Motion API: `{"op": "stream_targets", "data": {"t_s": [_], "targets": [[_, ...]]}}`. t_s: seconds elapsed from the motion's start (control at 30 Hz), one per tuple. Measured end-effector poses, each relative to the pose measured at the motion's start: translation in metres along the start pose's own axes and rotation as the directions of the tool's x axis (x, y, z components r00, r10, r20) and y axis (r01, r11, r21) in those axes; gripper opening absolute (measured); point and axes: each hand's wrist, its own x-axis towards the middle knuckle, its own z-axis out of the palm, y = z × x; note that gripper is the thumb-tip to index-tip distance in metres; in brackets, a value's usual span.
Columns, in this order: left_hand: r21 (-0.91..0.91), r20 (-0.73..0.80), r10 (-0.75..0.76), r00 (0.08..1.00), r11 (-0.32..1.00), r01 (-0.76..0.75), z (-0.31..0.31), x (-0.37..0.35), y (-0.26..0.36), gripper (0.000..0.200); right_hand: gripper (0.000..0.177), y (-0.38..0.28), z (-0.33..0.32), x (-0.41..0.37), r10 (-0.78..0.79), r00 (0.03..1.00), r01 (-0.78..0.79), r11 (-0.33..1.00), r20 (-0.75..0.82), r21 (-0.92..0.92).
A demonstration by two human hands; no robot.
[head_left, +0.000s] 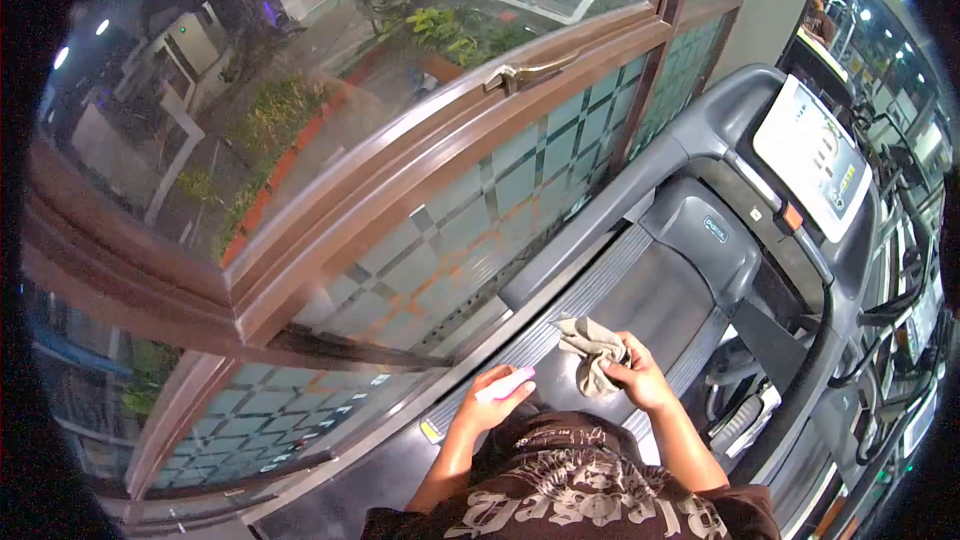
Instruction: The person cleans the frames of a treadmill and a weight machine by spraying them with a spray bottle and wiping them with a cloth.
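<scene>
Held close to my body, my left hand (492, 398) has its fingers wrapped round a small white and pink object (506, 383), whose exact kind I cannot make out. To its right, my right hand (640, 377) grips a crumpled beige cloth (592, 350), bunched between thumb and fingers with a loose corner pointing up and left. The hands are apart. Beneath and beyond them lies the dark deck of a treadmill (655, 275).
A brown-framed window (450, 155) with a metal handle (530, 71) runs along the left. The treadmill's console (815, 155) and handrail (600, 215) stand at the right. More gym machines (905, 270) are beyond. Plants (445, 35) show through the glass.
</scene>
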Motion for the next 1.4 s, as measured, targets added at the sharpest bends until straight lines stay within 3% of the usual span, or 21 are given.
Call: {"op": "stream_targets", "data": {"t_s": [0.1, 0.23, 0.43, 0.53, 0.6, 0.67, 0.7, 0.8, 0.93, 1.0, 1.07, 1.13, 1.2, 1.23, 1.27, 1.4], "targets": [[0.2, 0.122, -0.113, 0.986, 0.976, 0.087, -0.013, 0.018, -0.013, 0.024, 0.032, 0.005, -0.004, 0.019, 0.005, 0.999, -0.005, 1.0, 0.034, 0.009], [0.102, 0.139, -0.181, 0.974, 0.981, 0.168, -0.017, 0.036, -0.007, 0.026, 0.031, -0.003, -0.005, 0.045, 0.03, 0.995, -0.025, 0.998, 0.091, -0.051], [-0.046, -0.041, -0.194, 0.98, 0.98, 0.193, 0.004, 0.045, -0.051, 0.026, 0.032, -0.018, -0.031, 0.105, 0.076, 0.977, -0.034, 0.978, 0.201, -0.204], [-0.04, -0.139, -0.15, 0.979, 0.988, 0.146, 0.016, 0.057, -0.045, 0.028, 0.035, -0.02, -0.048, 0.145, -0.004, 0.972, 0.08, 0.945, 0.234, -0.318], [-0.125, -0.244, -0.223, 0.944, 0.972, 0.198, 0.031, 0.07, -0.043, 0.019, 0.038, -0.028, -0.062, 0.175, -0.117, 0.96, 0.221, 0.874, 0.254, -0.433], [-0.218, -0.353, -0.336, 0.873, 0.937, 0.272, 0.052, 0.088, -0.018, 0.012, 0.041, -0.041, -0.082, 0.207, -0.265, 0.91, 0.406, 0.718, 0.317, -0.566], [-0.212, -0.384, -0.334, 0.861, 0.939, 0.27, 0.061, 0.101, -0.019, 0.011, 0.047, -0.049, -0.094, 0.223, -0.306, 0.886, 0.459, 0.691, 0.35, -0.559], [-0.295, -0.434, -0.435, 0.789, 0.896, 0.332, 0.096, 0.131, -0.001, 0.013, 0.051, -0.085, -0.137, 0.256, -0.286, 0.904, 0.423, 0.7, 0.317, -0.576], [-0.253, -0.637, -0.359, 0.682, 0.933, 0.255, 0.145, 0.174, 0.021, 0.012, 0.051, -0.132, -0.22, 0.32, -0.322, 0.918, 0.396, 0.707, 0.232, -0.586], [-0.166, -0.67, -0.377, 0.64, 0.916, 0.366, 0.161, 0.186, 0.025, 0.014, 0.049, -0.161, -0.264, 0.36, -0.426, 0.885, 0.431, 0.601, 0.186, -0.673], [-0.061, -0.708, -0.355, 0.611, 0.892, 0.447, 0.179, 0.197, 0.029, 0.012, 0.047, -0.188, -0.312, 0.4, -0.574, 0.792, 0.409, 0.243, 0.209, -0.88], [-0.077, -0.729, -0.363, 0.58, 0.886, 0.458, 0.198, 0.205, 0.035, 0.009, 0.045, -0.218, -0.338, 0.419, -0.551, 0.829, 0.104, -0.022, 0.098, -0.994], [-0.116, -0.77, -0.383, 0.51, 0.87, 0.479, 0.22, 0.217, 0.053, 0.009, 0.041, -0.212, -0.375, 0.443, -0.485, 0.872, 0.032, -0.066, 0.06, -0.997], [-0.153, -0.744, -0.43, 0.511, 0.855, 0.496, 0.226, 0.219, 0.058, 0.011, 0.039, -0.202, -0.385, 0.453, -0.595, 0.793, 0.075, -0.123, 0.134, -0.99], [-0.141, -0.739, -0.426, 0.522, 0.856, 0.498, 0.231, 0.227, 0.06, 0.011, 0.038, -0.19, -0.396, 0.457, -0.594, 0.781, 0.089, -0.199, 0.192, -0.976], [-0.144, -0.696, -0.424, 0.58, 0.873, 0.465, 0.249, 0.256, 0.052, 0.012, 0.037, -0.185, -0.404, 0.458, -0.596, 0.783, 0.123, -0.129, 0.176, -0.984]]}}
